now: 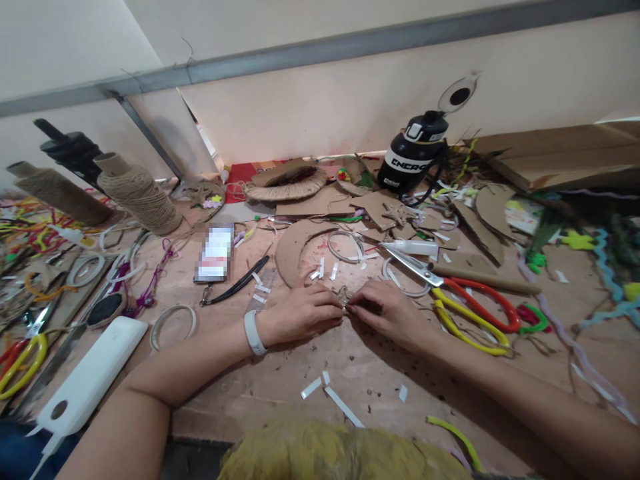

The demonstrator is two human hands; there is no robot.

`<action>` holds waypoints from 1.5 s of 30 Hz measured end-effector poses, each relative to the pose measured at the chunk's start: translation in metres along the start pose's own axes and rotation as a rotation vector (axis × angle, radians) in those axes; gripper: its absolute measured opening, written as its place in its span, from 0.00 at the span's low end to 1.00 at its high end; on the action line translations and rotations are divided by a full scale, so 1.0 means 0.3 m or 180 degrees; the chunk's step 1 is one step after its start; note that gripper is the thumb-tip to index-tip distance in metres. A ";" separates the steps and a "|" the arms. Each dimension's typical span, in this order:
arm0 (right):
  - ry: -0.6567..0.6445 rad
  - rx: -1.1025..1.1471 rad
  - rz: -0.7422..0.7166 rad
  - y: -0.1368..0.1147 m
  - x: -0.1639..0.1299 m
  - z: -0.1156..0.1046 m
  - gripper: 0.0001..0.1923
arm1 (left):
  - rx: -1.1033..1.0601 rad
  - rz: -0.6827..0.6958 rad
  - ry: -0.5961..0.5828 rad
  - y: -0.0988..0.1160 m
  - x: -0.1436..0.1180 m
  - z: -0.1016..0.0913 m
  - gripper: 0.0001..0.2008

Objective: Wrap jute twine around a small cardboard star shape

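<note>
A cluttered wooden tabletop point(260, 393) meets a plain cream wall point(350, 87) crossed by a grey metal rail point(320, 50).

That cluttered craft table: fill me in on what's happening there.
A person presses a small twine-wrapped cardboard piece between the fingertips of both hands, left hand and right hand, low over the brown wooden table. Red-and-yellow-handled scissors lie just right of the hands. A cone of jute twine stands at the back left, a black water bottle at the back, and white paper scraps lie scattered nearby.
</note>
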State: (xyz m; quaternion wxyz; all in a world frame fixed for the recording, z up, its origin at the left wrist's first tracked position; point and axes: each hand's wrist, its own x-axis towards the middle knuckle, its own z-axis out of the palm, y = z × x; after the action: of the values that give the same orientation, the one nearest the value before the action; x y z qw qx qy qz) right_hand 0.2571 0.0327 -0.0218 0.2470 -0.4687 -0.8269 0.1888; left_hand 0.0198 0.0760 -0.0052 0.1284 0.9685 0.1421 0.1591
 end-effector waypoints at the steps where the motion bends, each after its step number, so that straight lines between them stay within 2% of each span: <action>1: 0.0005 0.0021 0.0022 -0.001 0.001 0.000 0.05 | -0.0013 0.0005 -0.0023 -0.001 0.000 0.000 0.13; 11: 0.0093 0.0045 -0.0092 -0.004 -0.007 0.009 0.03 | -0.0041 -0.0047 -0.0110 0.001 -0.001 0.000 0.12; 15: 0.0166 -0.0158 -0.0124 -0.010 -0.012 0.015 0.04 | -0.0158 -0.0223 0.0048 0.005 -0.005 -0.005 0.12; 19: 0.0178 -0.0279 -0.0192 -0.021 -0.013 0.016 0.03 | -0.0160 -0.0212 0.0242 0.006 -0.016 -0.013 0.12; 22: 0.0260 -0.0301 -0.0208 -0.023 -0.014 0.018 0.03 | 0.0088 -0.0293 0.0523 0.016 -0.036 -0.011 0.10; 25: 0.0324 -0.0297 -0.0252 -0.022 -0.017 0.022 0.04 | 0.0429 -0.0170 0.0562 0.042 -0.059 -0.001 0.08; 29: 0.0343 -0.0277 -0.0258 -0.019 -0.020 0.025 0.04 | 0.0742 -0.0148 0.0369 0.084 -0.083 0.012 0.15; 34: 0.0308 -0.0289 -0.0237 -0.022 -0.020 0.020 0.03 | 0.1041 -0.0224 -0.0316 0.102 -0.098 0.024 0.37; 36: 0.0298 -0.0301 -0.0230 -0.024 -0.019 0.018 0.03 | 0.1022 -0.0278 -0.0514 0.099 -0.101 0.030 0.42; 45: 0.0241 -0.0302 -0.0210 -0.027 -0.018 0.019 0.04 | 0.0410 -0.0431 -0.0745 0.091 -0.094 0.025 0.45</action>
State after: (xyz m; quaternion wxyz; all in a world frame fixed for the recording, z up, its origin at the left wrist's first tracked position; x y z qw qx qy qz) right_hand 0.2506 0.0237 -0.0232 0.2617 -0.4592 -0.8399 0.1232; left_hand 0.0030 0.0404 -0.0116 0.0921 0.9749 0.2010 0.0266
